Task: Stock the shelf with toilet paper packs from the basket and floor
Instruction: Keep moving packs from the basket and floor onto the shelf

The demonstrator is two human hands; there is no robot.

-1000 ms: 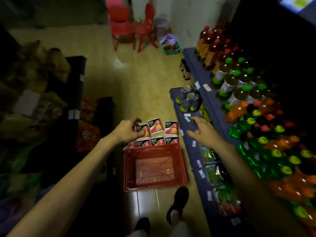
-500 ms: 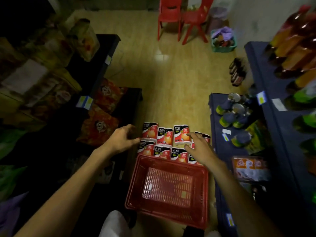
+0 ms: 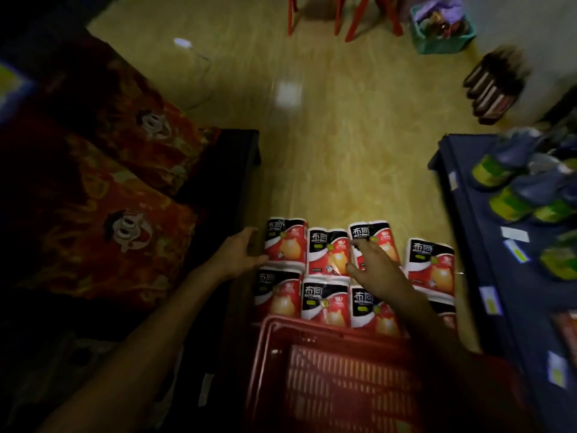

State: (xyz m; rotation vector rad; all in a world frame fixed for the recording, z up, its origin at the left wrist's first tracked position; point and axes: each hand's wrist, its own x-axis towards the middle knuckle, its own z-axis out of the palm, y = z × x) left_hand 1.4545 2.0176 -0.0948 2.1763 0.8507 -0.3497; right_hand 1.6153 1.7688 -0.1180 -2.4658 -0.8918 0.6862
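Note:
Several red, white and black toilet paper packs point(image 3: 327, 251) stand in two rows on the yellow floor, just beyond a red plastic basket point(image 3: 331, 379) with nothing in it. My left hand point(image 3: 239, 256) is open, its fingers against the left side of the far-left pack point(image 3: 285, 240). My right hand point(image 3: 373, 264) hovers open over the third pack of the far row point(image 3: 371, 232), fingers spread, gripping nothing. A dark blue shelf point(image 3: 468, 220) runs along the right.
Cans point(image 3: 512, 201) and price tags sit on the blue shelf. A dark shelf on the left holds red patterned bags point(image 3: 103, 220). Farther off are red chair legs point(image 3: 343, 17), a green basket point(image 3: 443, 26) and dark bottles point(image 3: 493, 85) on the floor.
The view has dropped closer to the floor. Both hands have reached down to the packs; the right hand moved from the shelf edge onto the far row.

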